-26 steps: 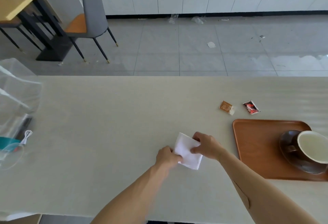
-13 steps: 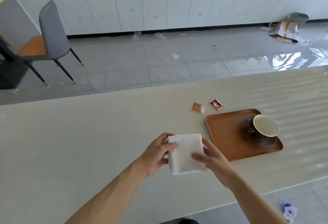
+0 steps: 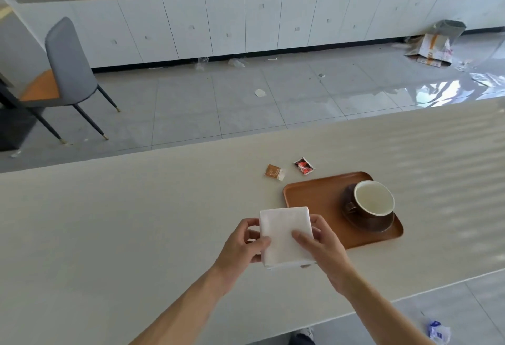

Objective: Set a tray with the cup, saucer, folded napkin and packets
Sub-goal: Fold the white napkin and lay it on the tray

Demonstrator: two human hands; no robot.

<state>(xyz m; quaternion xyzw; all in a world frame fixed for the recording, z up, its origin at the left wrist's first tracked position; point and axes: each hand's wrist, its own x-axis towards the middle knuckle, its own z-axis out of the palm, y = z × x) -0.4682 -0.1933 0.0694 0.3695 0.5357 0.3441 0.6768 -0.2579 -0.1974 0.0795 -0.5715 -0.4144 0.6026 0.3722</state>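
Note:
A folded white napkin point(image 3: 284, 232) is held above the table between both hands. My left hand point(image 3: 241, 246) pinches its left edge and my right hand point(image 3: 321, 249) grips its right side, thumb on top. Just right of the hands lies a brown wooden tray point(image 3: 311, 197). On the tray's right half a dark brown saucer point(image 3: 369, 223) carries a brown cup point(image 3: 373, 202) with a cream inside. Two packets lie on the table beyond the tray's far left corner: an orange-brown one point(image 3: 274, 172) and a red one point(image 3: 304, 166).
The long cream table point(image 3: 109, 221) runs across the view, its near edge at the lower right. Beyond it are a tiled floor with litter, a grey chair point(image 3: 65, 71), white cabinets and a torn bag point(image 3: 434, 46).
The hands lifted the napkin off the table and now hold it flat, a little closer to the tray. The head turned right and up, so the tray sits nearer the middle.

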